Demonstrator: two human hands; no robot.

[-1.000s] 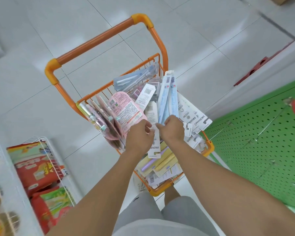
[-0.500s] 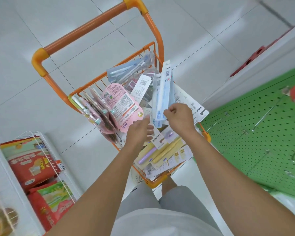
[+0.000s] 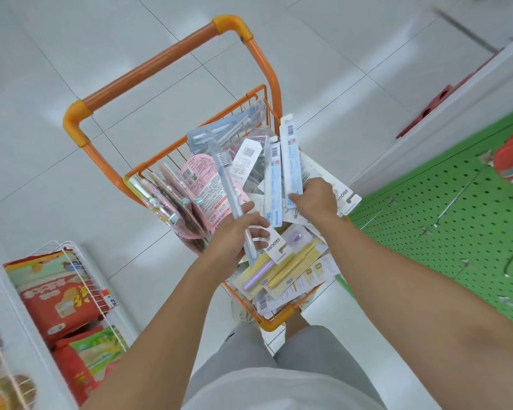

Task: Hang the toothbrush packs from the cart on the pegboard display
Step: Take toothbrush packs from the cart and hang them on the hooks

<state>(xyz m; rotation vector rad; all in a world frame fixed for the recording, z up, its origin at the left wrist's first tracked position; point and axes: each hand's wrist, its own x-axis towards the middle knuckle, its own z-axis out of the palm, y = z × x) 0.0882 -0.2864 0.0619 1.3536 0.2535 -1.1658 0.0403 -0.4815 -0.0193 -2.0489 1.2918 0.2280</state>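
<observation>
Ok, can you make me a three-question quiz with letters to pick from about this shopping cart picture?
1. Where is the green perforated pegboard?
A. right of the orange wire cart
B. left of it
C. inside it

2. What colour is the cart's handle bar?
A. blue
B. orange
C. black

3. What is the left hand doing?
A. resting open on the floor
B. pushing the handle
C. gripping a clear pack with a pale blue toothbrush

Answers: 1 A, the pegboard fills the right edge beside the cart. 2 B, the bar and frame are orange. 3 C, its fingers curl round that pack, while the right hand holds long white and blue packs.
</observation>
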